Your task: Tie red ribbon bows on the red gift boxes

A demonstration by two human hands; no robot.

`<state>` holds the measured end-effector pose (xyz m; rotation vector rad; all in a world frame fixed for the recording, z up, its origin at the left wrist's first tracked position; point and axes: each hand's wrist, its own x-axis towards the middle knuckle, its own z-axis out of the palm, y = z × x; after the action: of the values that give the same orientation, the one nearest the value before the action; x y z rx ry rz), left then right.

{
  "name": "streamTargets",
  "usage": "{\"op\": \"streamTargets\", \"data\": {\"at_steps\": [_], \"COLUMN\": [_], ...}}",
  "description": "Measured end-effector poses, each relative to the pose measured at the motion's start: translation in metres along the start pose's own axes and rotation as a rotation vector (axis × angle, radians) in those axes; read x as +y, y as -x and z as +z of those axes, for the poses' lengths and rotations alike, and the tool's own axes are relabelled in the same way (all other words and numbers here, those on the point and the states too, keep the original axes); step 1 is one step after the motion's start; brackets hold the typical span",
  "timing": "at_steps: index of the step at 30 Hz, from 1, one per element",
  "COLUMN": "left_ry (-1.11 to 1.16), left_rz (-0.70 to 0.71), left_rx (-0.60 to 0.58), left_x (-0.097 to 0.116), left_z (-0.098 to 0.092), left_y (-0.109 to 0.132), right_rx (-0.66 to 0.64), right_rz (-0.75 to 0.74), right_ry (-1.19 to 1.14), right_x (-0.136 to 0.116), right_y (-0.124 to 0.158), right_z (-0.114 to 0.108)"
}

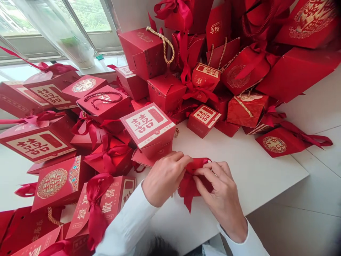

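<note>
A small red gift box [195,191] stands on the white table in front of me, with a red ribbon [188,199] at its top and one tail hanging down its near side. My left hand [167,176] is closed at the box's left, its fingertips pinching the ribbon. From the right, my right hand [220,186] pinches the ribbon too, thumb and forefinger meeting near the middle of the box top. Both hands partly cover the box, and the exact shape of the ribbon between the fingers is hidden.
Red gift boxes with bows and rope handles crowd the left and back; a pink-topped box [147,124] stands just beyond my left hand. One box [282,142] lies near the right edge of the white table [255,170]. A window [90,16] is at upper left.
</note>
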<state>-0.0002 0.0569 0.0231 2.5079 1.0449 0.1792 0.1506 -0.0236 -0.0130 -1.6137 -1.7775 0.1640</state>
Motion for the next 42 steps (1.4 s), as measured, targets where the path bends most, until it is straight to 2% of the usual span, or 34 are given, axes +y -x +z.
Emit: {"op": "streamTargets", "data": {"at_steps": [8,13,15,18,22,24,35,39,42], "left_ry": [-0.101,-0.156,-0.155,-0.132,0.009,0.072,0.141,0.056,0.104], "left_rz": [-0.228,-0.277,-0.276,-0.258,-0.212,-0.207,-0.178,-0.218,-0.204], "left_rx": [-0.093,-0.12,-0.072,0.066,0.267,0.308,0.17,0.132,0.095], "left_x": [0.01,0.012,0.012,0.011,0.01,0.01,0.004,0.005,0.004], "left_z": [-0.007,-0.005,-0.003,0.0,0.006,0.009,0.012,0.007,0.001], "left_y": [0.009,0.011,0.011,0.009,0.006,0.005,0.007,0.012,0.013], "right_rx": [0.026,-0.003,-0.004,-0.005,-0.033,-0.028,0.011,0.019,0.009], "right_rz": [0.042,0.04,0.055,0.086,0.103,0.096,0.17,0.175,0.178], "right_ry": [0.005,0.006,-0.002,-0.023,-0.025,-0.013,0.0,-0.005,-0.034], "right_x": [0.0,-0.003,-0.004,-0.006,-0.007,-0.006,-0.007,-0.007,-0.006], "right_y": [0.005,0.004,0.002,-0.001,-0.001,-0.001,0.005,0.006,0.007], "right_z": [0.005,0.007,0.007,0.006,0.006,0.006,0.009,0.009,0.006]}}
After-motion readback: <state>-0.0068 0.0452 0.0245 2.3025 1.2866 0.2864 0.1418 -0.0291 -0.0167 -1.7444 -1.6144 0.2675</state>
